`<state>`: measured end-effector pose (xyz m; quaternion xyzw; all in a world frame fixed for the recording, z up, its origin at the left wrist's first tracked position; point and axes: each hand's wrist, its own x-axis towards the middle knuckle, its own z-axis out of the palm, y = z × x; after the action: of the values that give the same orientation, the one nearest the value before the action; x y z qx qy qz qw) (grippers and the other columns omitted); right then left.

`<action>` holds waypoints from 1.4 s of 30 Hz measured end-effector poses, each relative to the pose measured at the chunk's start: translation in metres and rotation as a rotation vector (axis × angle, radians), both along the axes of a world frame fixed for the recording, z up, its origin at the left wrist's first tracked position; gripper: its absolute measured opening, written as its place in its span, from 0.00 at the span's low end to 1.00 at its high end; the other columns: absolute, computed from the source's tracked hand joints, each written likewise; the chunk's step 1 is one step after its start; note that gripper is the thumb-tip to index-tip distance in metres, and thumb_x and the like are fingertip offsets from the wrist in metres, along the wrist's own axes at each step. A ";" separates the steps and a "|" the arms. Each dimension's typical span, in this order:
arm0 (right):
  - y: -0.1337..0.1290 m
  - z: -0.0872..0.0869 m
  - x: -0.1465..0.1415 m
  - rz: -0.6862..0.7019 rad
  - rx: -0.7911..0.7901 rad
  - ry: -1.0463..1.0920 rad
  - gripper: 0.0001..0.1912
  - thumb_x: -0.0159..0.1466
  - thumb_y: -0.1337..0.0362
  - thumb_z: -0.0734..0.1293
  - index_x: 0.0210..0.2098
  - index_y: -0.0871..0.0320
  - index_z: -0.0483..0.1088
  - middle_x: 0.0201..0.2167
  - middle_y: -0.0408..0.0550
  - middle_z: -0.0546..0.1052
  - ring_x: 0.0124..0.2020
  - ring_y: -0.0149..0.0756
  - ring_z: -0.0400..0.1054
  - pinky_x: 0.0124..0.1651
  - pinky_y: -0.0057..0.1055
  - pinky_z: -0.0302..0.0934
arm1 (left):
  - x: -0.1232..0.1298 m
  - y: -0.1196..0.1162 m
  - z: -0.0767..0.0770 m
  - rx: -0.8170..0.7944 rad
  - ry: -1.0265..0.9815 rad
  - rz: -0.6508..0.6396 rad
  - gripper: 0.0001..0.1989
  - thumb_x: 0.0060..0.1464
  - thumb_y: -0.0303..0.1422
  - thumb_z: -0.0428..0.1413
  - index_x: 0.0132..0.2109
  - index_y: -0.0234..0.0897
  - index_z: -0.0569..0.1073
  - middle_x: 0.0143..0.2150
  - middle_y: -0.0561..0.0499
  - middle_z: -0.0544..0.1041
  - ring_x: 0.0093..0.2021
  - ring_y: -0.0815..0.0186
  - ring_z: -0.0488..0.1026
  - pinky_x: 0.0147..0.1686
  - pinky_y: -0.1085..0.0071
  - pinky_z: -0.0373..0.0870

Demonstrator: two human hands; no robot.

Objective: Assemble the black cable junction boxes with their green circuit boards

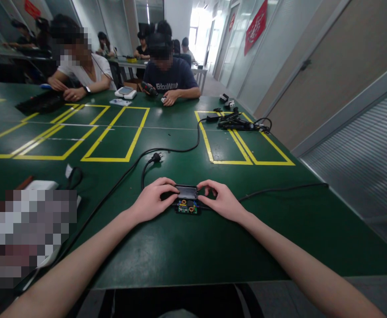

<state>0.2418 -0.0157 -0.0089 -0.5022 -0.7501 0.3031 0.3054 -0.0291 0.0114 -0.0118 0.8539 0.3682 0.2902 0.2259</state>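
A dark, open power adapter case half (187, 192) lies between my two hands, its grey inner face turned up. My left hand (155, 199) pinches its left end between thumb and fingers. At the right end, my right hand (222, 201) holds it with thumb and forefinger, the other fingers curled. Just on the near side of the case half is a green circuit board (187, 207) with copper-wound coils and small blue and yellow parts. A black power cord with a plug (156, 157) runs beside my left hand, its lower end hidden behind that hand.
On the green table (193, 256), a long black cable (140, 161) curves across to a pile of black adapters and cords (235, 121). Another cord (282, 190) runs right. A blurred-out object (28, 234) lies left. Two people sit opposite, one holding a power drill (149, 89).
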 end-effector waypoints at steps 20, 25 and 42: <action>-0.006 0.000 0.000 0.051 -0.148 0.257 0.19 0.63 0.62 0.70 0.53 0.57 0.76 0.42 0.50 0.83 0.40 0.38 0.76 0.44 0.36 0.70 | 0.007 -0.008 0.007 -0.271 -0.258 0.003 0.13 0.58 0.29 0.57 0.50 0.36 0.77 0.42 0.49 0.83 0.37 0.65 0.82 0.42 0.69 0.81; -0.006 0.004 -0.001 0.061 -0.158 0.231 0.18 0.63 0.62 0.70 0.52 0.57 0.77 0.42 0.50 0.83 0.41 0.39 0.77 0.44 0.36 0.70 | 0.008 -0.009 0.011 -0.306 -0.270 0.010 0.12 0.57 0.31 0.57 0.48 0.35 0.78 0.38 0.49 0.83 0.37 0.64 0.82 0.42 0.68 0.81; -0.006 0.002 0.003 0.040 -0.313 0.372 0.21 0.64 0.52 0.72 0.50 0.60 0.80 0.41 0.52 0.84 0.42 0.42 0.80 0.52 0.42 0.74 | 0.007 -0.009 0.015 -0.448 -0.299 0.012 0.14 0.60 0.35 0.55 0.49 0.34 0.79 0.39 0.46 0.83 0.37 0.62 0.81 0.40 0.67 0.78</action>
<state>0.2453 -0.0214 -0.0066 -0.4639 -0.6347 0.5089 0.3507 -0.0225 0.0025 0.0037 0.7282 0.3907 0.3258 0.4593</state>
